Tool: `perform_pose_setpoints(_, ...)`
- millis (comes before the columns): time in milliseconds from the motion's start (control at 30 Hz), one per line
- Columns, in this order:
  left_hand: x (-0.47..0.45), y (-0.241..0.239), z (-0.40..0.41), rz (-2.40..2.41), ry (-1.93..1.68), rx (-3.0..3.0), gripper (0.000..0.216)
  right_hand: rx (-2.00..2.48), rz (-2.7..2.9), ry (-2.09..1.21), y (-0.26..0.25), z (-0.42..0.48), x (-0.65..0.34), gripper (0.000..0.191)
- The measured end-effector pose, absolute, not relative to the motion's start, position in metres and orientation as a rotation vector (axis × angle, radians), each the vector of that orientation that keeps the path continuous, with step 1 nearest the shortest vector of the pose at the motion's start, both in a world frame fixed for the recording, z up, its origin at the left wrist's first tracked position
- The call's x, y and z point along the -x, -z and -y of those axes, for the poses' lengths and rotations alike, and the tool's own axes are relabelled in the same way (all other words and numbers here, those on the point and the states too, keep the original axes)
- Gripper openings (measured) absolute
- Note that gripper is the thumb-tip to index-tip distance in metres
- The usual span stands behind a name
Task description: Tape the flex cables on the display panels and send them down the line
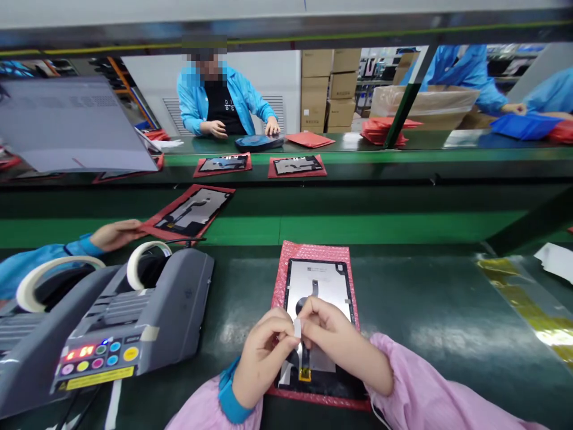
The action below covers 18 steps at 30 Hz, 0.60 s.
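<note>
My left hand (265, 352) and my right hand (333, 334) meet over a flat display panel (329, 278). Between their fingertips is a small white strip of tape (297, 328), pinched from both sides. The panel lies back side up, silver with a black border, a dark flex cable (315, 289) and a yellow tape patch (305, 375) near its lower end. Under it is a red bubble-wrap bag (280, 286), its edges showing all round. My hands hide the middle of the panel.
Two grey tape dispensers (183, 304) with tape rolls stand left. A co-worker's hand (115, 235) holds another panel on a red bag (197, 209). Another person (228, 101) works across the raised green shelf (371, 158). Yellow tape strips (523, 298) lie at the right.
</note>
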<state>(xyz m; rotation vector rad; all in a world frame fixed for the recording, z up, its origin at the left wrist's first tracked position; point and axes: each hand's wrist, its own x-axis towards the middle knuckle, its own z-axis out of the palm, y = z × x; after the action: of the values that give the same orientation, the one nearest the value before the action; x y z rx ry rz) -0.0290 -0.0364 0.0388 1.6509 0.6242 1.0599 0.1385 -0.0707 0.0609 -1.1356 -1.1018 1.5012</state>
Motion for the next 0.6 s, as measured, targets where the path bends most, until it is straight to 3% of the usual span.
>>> perform_pose_setpoints(167,0.031,-0.040,0.035,-0.555,-1.106,-1.748,0.025,1.127,0.891,-1.697,-0.059,0.074,-0.133,0.043)
perform_pose_setpoints(433,0.028,-0.045,0.035,-0.396,-1.200,-1.830,0.018,1.082,0.654,-1.703,-0.056,0.079,-0.122,0.060)
perform_pose_setpoints(600,0.029,-0.046,0.029,-0.319,-1.228,-1.844,0.016,0.930,0.631,-1.910,-0.073,0.080,-0.141,0.062)
